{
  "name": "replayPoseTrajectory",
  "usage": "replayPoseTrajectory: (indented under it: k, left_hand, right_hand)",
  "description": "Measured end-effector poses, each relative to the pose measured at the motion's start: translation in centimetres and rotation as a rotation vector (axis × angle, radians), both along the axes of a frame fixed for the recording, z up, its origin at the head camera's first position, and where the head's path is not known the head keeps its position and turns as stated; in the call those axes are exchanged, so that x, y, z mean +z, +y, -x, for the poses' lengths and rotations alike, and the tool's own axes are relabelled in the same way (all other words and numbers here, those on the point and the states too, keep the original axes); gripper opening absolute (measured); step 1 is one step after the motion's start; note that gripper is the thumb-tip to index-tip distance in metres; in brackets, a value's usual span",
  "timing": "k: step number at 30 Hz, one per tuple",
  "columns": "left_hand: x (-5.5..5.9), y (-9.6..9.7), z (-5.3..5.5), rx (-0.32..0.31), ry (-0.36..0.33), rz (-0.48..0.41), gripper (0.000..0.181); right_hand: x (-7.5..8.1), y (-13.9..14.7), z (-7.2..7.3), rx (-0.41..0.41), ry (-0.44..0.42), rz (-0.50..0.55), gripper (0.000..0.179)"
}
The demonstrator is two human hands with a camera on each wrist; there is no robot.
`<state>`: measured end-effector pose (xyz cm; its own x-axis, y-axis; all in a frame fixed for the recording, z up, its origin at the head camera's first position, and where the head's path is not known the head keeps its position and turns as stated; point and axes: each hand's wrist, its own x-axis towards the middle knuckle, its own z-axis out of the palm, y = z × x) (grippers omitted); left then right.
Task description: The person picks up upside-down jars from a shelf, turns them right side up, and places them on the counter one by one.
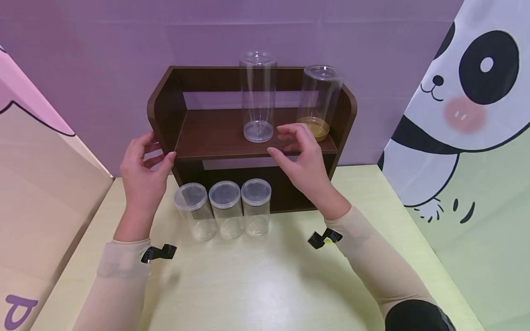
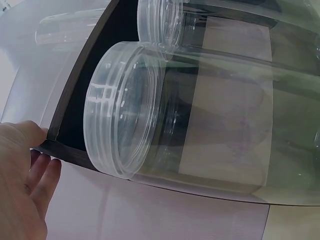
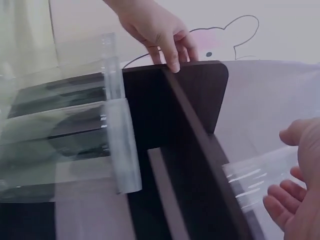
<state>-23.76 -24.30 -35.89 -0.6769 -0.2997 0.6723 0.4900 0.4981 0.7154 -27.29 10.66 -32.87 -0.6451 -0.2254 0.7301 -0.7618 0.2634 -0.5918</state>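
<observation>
My left hand [image 1: 142, 179] holds the left side panel of a dark brown two-tier shelf [image 1: 215, 131], its thumb on the front edge and its fingers along the outside. A tall clear jar [image 1: 258, 92] stands upright on the upper board. My right hand [image 1: 306, 161] is in front of that board with curved, spread fingers and nothing between them, just right of the tall jar. Behind it, a second clear jar [image 1: 320, 94] with an amber-coloured bottom stands at the right end. In the right wrist view, a gap separates my right hand [image 3: 305, 190] from the shelf edge [image 3: 200, 125].
Three clear jars with translucent lids stand in a row before the shelf: left [image 1: 198, 225], middle [image 1: 227, 220] and right [image 1: 256, 216]. They rest on a pale table [image 1: 232, 285]. A purple backdrop [image 1: 103, 55] hangs behind, with a panda-printed panel [image 1: 430, 170] at right.
</observation>
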Motion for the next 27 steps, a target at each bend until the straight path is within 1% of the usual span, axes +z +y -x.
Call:
replayPoseTrajectory:
  k: [2, 4, 7, 10, 13, 16, 20, 23, 27]
  left_hand:
    - [0.0, 0.0, 0.0, -0.003, 0.0, -0.004, 0.055]
    - [0.0, -0.1, 0.0, -0.004, 0.0, -0.008, 0.055]
    - [0.0, -0.2, 0.1, 0.001, -0.005, -0.008, 0.055]
    - [0.0, -0.1, 0.0, 0.01, -0.013, 0.002, 0.055]
    - [-0.1, -0.1, 0.0, 0.016, -0.017, 0.011, 0.055]
    - [-0.2, -0.1, 0.0, 0.015, -0.015, 0.013, 0.055]
    - [-0.2, -0.1, 0.1, 0.001, -0.003, 0.007, 0.055]
    - [-0.2, -0.1, 0.1, -0.006, 0.002, -0.002, 0.054]
    - [-0.1, 0.0, 0.1, -0.008, -0.001, -0.013, 0.054]
  right_hand:
    - [0.8, -0.4, 0.1, -0.02, 0.003, -0.002, 0.048]
    - [1.4, -0.8, 0.6, -0.027, -0.019, 0.0, 0.052]
    - [2.1, -1.3, 1.8, -0.039, -0.115, -0.005, 0.06]
    - [2.4, -1.6, 3.0, -0.07, -0.212, -0.03, 0.069]
    - [2.5, -1.9, 3.8, -0.09, -0.299, -0.073, 0.078]
    - [2.6, -2.2, 4.3, -0.085, -0.352, -0.096, 0.087]
    - [2.9, -2.7, 4.7, -0.053, -0.389, -0.094, 0.099]
    - [3.1, -3.1, 4.9, -0.026, -0.401, -0.088, 0.108]
    - [3.3, -3.5, 5.3, -0.015, -0.408, -0.083, 0.119]
